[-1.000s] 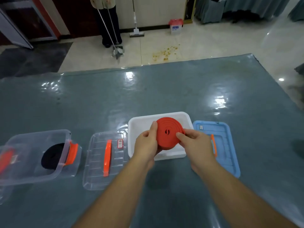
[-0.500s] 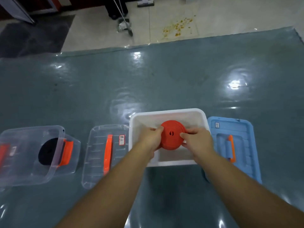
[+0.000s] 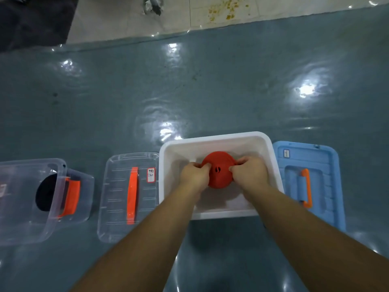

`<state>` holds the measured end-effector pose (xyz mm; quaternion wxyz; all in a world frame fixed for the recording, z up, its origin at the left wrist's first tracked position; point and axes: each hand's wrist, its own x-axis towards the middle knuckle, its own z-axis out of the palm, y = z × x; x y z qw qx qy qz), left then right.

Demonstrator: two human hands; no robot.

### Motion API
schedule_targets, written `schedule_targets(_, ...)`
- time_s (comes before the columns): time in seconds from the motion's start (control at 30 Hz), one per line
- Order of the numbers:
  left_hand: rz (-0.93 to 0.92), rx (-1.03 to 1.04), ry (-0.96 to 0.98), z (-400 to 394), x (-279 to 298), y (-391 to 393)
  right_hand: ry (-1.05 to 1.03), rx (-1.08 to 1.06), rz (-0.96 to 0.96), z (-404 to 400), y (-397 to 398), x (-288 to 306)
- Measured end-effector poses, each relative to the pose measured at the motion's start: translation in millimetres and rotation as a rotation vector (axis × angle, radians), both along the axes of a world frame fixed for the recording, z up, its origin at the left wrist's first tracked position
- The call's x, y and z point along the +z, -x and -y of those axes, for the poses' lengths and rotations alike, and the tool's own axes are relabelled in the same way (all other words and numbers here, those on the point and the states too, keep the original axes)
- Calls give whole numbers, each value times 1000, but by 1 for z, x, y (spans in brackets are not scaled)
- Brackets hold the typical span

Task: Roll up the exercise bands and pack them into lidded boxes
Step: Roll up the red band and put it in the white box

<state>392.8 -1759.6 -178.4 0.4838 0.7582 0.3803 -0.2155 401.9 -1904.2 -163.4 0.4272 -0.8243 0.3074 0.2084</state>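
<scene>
head view, landmark: the white rectangular plastic box (image 3: 216,142), everything else is placed off that

red roll: tightly coiled red rubber exercise band (image 3: 219,171), sitting down inside the white box, roughly mid-box, flat coiled face tipped up toward the camera

left hand (image 3: 194,175): fingers curled onto the roll's left edge, gripping it

right hand (image 3: 249,172): same deal on the right edge, pinching it

key relation: roll is right between both hands, neither is nearer; can't tell if it's touching the box floor yet

next, my guess: let go without the coil springing open

blue lid: blue plastic lid with an orange handle (image 3: 309,182), just right of the white box, so the right hand is closer to it

left of the box: clear lid with an orange handle (image 3: 129,194), then a clear tub holding a black roll (image 3: 45,192)
</scene>
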Motion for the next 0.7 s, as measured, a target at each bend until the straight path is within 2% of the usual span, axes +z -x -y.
schedule_targets(0.43, -18, -26, 3, -4, -11, 6, 3, 49, -42, 4, 0, -15)
schedule_targets(0.57, -10, -69, -36, -3, -9, 1, 96, 190, -19, 5, -5, -15)
schedule_targets(0.7, 1, -93, -173, 0, -6, -2, 198, 319, 9, 6, -7, -14)
